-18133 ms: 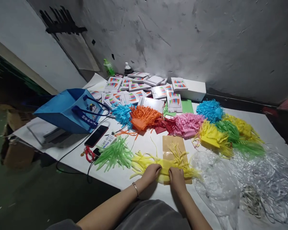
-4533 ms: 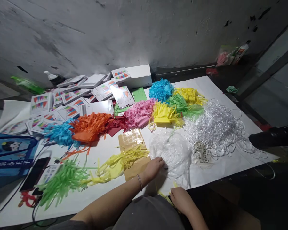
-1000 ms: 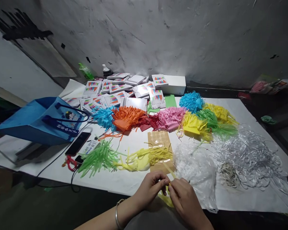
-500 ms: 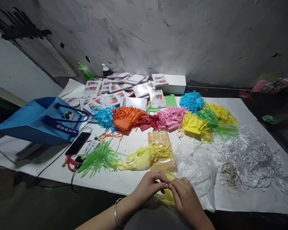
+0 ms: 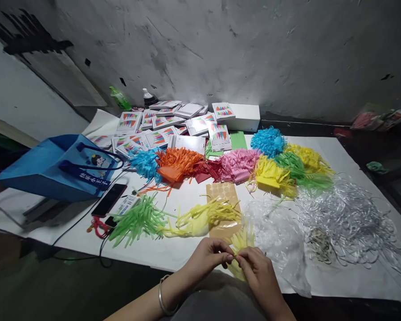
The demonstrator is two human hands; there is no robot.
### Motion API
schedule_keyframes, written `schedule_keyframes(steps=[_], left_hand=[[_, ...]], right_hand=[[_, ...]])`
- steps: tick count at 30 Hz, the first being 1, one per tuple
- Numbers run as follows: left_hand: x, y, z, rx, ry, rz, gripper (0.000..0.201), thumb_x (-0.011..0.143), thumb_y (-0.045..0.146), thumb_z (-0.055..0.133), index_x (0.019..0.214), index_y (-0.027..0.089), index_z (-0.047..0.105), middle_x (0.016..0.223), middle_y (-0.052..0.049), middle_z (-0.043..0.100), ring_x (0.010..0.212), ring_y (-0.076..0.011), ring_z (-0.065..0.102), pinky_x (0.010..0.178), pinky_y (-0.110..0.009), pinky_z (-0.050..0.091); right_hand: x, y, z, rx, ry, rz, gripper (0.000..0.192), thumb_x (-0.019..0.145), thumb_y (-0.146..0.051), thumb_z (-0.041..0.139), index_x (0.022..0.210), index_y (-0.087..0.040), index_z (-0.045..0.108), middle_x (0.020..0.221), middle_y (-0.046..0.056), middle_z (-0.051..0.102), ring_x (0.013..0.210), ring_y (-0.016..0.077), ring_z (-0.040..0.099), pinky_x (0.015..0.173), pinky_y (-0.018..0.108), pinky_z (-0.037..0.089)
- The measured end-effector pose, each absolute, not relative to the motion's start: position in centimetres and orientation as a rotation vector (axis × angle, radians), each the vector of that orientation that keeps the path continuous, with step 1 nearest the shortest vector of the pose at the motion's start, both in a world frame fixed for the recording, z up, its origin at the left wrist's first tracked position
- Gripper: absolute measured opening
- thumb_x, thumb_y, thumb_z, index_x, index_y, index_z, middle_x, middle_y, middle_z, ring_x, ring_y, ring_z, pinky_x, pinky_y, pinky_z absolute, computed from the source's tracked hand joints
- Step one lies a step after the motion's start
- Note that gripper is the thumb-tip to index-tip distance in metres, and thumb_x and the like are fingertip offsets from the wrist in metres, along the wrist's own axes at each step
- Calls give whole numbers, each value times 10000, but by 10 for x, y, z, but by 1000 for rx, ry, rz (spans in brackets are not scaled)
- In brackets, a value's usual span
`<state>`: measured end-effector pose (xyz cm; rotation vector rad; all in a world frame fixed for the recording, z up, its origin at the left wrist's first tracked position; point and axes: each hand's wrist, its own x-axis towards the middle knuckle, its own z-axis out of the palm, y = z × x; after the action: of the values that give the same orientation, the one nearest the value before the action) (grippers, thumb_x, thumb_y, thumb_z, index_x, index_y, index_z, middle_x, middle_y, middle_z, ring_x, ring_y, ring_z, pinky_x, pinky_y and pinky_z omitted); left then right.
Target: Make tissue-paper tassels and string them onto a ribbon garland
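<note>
Close to the table's front edge, my left hand (image 5: 215, 254) pinches the middle of a yellow fringed tissue-paper tassel (image 5: 242, 240). My right hand (image 5: 255, 267) pinches the same tassel just beside it, fingertips almost touching. Its fringe spreads out beyond and below my fingers. A silver bangle (image 5: 163, 296) circles my left wrist. Just past my hands lies a brown sheet of round clear stickers (image 5: 222, 191), partly covered by another yellow tassel (image 5: 200, 218). Left of that is a light green tassel (image 5: 137, 220). Crumpled clear plastic bags (image 5: 274, 236) lie right of my hands.
Fringed paper bundles in orange (image 5: 178, 162), pink (image 5: 239, 165), blue (image 5: 268, 141) and yellow (image 5: 274, 171) line the middle. Printed boxes (image 5: 190, 125) pile up behind. A blue bag (image 5: 47, 165) and a phone (image 5: 109, 199) are left; white ribbon strands (image 5: 350, 218) lie right.
The yellow tassel's fringe now fans out further above my fingers. My right hand has shifted slightly, and the clear plastic beside it has spread a little to the right.
</note>
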<state>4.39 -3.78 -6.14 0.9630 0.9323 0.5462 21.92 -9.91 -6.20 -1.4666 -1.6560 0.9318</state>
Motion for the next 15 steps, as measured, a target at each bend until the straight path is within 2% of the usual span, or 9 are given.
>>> schedule_keyframes(steps=[4, 8, 15], left_hand=[[42, -37, -59, 976, 928, 506, 411, 679, 508, 777, 761, 110, 716, 612, -26, 648, 540, -128, 593, 566, -248, 485], [42, -36, -51, 1149, 999, 493, 377, 741, 488, 724, 747, 111, 714, 604, -31, 646, 554, -130, 597, 560, -230, 460], [43, -36, -52, 1029, 954, 499, 357, 704, 466, 753, 737, 117, 686, 576, -18, 644, 530, -133, 604, 562, -243, 468]], right_hand=[[218, -100, -67, -1485, -1644, 904, 197, 943, -268, 511, 795, -229, 635, 758, 5, 665, 763, 169, 607, 672, 260, 447], [215, -101, -68, -1476, -1648, 909, 195, 951, -270, 499, 808, -232, 627, 773, 5, 663, 784, 171, 598, 700, 266, 444], [214, -102, -67, -1464, -1671, 859, 193, 952, -252, 492, 816, -237, 628, 767, -1, 663, 778, 163, 603, 685, 253, 455]])
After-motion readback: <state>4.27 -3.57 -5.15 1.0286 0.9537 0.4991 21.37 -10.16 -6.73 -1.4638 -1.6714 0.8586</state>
